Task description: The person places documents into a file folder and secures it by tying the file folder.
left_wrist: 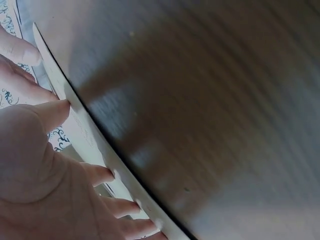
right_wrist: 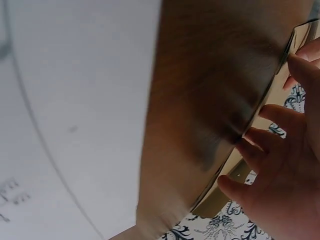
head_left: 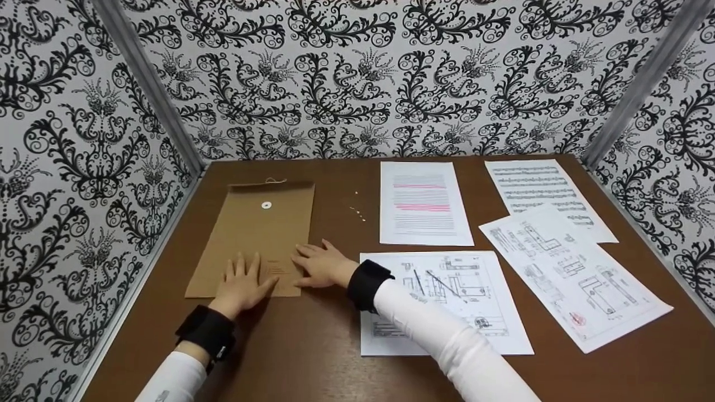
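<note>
Brown surface (head_left: 313, 357) bears the envelope (head_left: 262, 234) at left. Left hand (head_left: 241, 287) and right hand (head_left: 323, 266), fingers spread, touch its near part, gripping nothing; light, even pressure from all 10 fingers should avoid creases.

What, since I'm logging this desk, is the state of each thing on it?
Envelope: flat; flap apparently open
String: loose, at the envelope's top edge
Button: no string wound round it
Left grip: fingers spread on the envelope
Right grip: fingers spread at its right edge
Text page: flat, pink-marked
Music sheet: partly covered
Slanted drawing: overlapping the music sheet
Nearer drawing: partly hidden by the right sleeve
</note>
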A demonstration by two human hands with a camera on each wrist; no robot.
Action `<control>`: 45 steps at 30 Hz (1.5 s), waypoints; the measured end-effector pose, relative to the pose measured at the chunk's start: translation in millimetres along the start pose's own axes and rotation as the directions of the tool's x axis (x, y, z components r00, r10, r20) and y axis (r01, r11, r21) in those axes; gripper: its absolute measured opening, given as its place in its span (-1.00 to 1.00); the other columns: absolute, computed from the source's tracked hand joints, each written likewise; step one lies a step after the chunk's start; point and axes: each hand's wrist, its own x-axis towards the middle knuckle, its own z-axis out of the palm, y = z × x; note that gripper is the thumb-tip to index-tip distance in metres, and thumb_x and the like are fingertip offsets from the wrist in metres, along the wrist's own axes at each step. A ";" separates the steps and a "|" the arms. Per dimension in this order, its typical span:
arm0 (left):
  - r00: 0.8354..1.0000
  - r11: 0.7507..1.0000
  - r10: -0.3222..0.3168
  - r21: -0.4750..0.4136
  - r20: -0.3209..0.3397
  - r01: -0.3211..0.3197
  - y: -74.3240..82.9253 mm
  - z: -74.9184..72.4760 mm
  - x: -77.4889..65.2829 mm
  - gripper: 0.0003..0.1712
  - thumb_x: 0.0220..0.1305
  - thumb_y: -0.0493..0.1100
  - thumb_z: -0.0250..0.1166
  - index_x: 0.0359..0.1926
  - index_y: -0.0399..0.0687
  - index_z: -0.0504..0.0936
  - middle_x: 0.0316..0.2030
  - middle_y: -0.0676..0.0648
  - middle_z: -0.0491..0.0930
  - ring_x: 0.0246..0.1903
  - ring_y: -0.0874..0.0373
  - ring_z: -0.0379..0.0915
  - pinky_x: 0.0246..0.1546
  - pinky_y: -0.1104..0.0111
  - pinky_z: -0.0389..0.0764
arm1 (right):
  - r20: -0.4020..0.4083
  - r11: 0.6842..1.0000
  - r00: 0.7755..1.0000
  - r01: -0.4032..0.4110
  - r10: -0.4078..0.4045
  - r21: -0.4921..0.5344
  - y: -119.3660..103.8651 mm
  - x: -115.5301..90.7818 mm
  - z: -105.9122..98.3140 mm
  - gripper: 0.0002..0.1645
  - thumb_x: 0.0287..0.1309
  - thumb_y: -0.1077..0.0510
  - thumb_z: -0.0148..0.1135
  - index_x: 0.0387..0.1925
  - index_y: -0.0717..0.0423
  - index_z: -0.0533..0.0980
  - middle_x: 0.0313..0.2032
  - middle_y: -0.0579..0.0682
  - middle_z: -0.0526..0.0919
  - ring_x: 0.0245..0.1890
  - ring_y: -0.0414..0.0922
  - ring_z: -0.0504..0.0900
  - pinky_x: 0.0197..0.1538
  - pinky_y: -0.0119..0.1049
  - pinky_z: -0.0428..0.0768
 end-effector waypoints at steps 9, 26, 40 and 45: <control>1.000 1.000 -0.022 0.013 -0.015 0.022 -7.9 -0.9 0.1 -0.05 0.52 0.25 0.01 0.60 -0.29 -0.03 0.52 -0.64 -0.20 0.50 -0.69 -0.31 0.46 -0.46 -0.08 | 0.035 0.991 0.999 -0.024 0.029 -0.133 -16.6 -12.6 -2.4 -0.15 0.43 -0.46 -0.13 0.59 -0.24 0.13 0.63 -0.12 0.11 0.62 -0.16 0.15 0.67 0.06 -0.01; 0.999 0.999 -0.035 -0.034 -0.014 0.035 -19.9 -2.7 4.5 -0.07 0.53 0.23 0.00 0.61 -0.26 -0.04 0.54 -0.61 -0.25 0.51 -0.68 -0.38 0.48 -0.45 -0.16 | 0.038 0.965 0.999 0.027 -0.017 -0.262 -52.8 -38.9 -1.1 -0.34 0.51 -0.30 -0.13 0.52 -0.27 0.29 0.54 -0.15 0.32 0.54 -0.17 0.31 0.64 0.01 0.10; 0.993 0.995 0.016 -0.096 0.113 -0.005 -38.1 -11.8 11.4 0.20 0.35 0.47 0.09 0.62 -0.24 -0.13 0.52 -0.65 -0.42 0.48 -0.71 -0.57 0.42 -0.53 -0.26 | 0.063 0.949 0.997 0.051 -0.033 -0.311 -68.3 -50.1 -2.4 -0.43 0.54 -0.26 -0.15 0.49 -0.42 0.30 0.48 -0.23 0.38 0.49 -0.16 0.37 0.61 -0.04 0.17; 0.989 0.993 0.040 -0.117 0.141 -0.023 -51.9 -7.8 19.1 0.35 0.16 0.65 0.10 0.65 -0.09 -0.12 0.56 -0.57 -0.44 0.51 -0.67 -0.59 0.38 -0.56 -0.22 | 0.054 0.985 0.999 0.014 -0.005 -0.172 -50.9 -43.1 0.9 -0.36 0.51 -0.33 -0.13 0.53 -0.46 0.21 0.58 -0.20 0.22 0.57 -0.08 0.25 0.62 -0.07 0.18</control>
